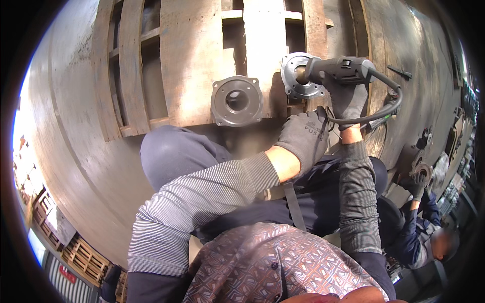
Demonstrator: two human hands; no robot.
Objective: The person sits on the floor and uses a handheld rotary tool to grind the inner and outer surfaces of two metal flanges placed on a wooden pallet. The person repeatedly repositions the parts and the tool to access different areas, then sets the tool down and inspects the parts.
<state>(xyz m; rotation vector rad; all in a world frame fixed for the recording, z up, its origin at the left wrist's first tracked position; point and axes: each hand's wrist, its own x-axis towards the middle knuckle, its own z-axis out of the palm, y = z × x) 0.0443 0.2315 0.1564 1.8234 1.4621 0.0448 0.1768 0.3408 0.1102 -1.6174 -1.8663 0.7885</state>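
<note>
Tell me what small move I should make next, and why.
Perhaps bring your left hand up to steady the flange on the right. Your right hand holds the power tool with its nose at that flange's central hole, nothing visible clamps the flange down, and your left hand seems to be off it, beside the cord.

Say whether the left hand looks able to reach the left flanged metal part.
Likely yes: the left hand is near the flanged metal part, with nothing visible between them, and the power tool in the right hand is off to the other side. Whether the left hand holds something is unclear.
</note>
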